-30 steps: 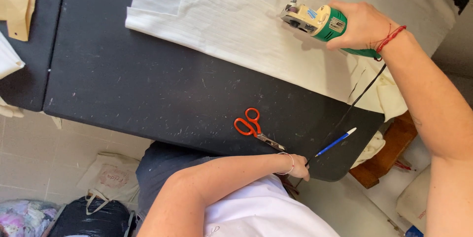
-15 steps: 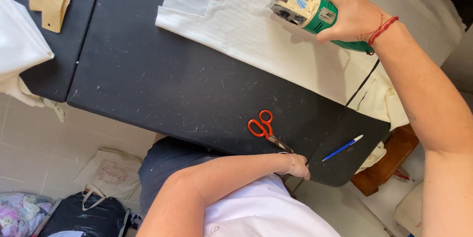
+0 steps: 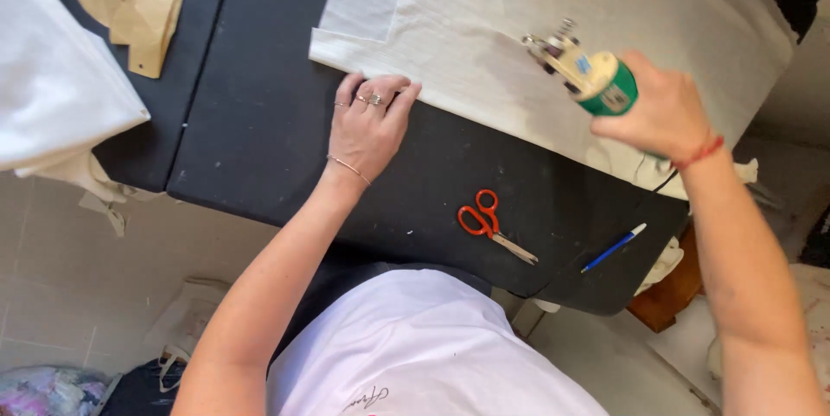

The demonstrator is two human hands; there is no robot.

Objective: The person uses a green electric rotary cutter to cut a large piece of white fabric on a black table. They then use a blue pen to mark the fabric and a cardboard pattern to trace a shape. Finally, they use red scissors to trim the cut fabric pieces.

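White ribbed fabric sheet (image 3: 553, 27) covers most of the far side of the black padded cutting table (image 3: 259, 148), and both hands are working on it. The left hand (image 3: 370, 126) lies flat, palm down, fingers spread loosely and closed on nothing. Its fingertips (image 3: 380, 86) press right on the near edge of the cloth while the heel of the palm rests on bare black table. To me that looks like pinning the edge so the layers don't creep.

The right hand (image 3: 661, 113) is wrapped tight around the green barrel of a handheld electric fabric cutter with a cream head and metal blade guard (image 3: 584, 70). The blade end pokes out past the knuckles toward the left hand and sits on or just above the cloth, I can't tell which. Its black cord (image 3: 666, 178) trails off the wrist side, away from the blade, so it's clear of the cut.

Orange-handled scissors (image 3: 493, 224) and a blue pen (image 3: 614, 248) lie on the table edge nearest the body, between the two forearms and well apart from either set of fingers, parked within reach. Tan paper pattern pieces (image 3: 151, 1) sit beyond the left hand's thumb side, with another white cloth piece (image 3: 60, 79) hanging over the table corner.
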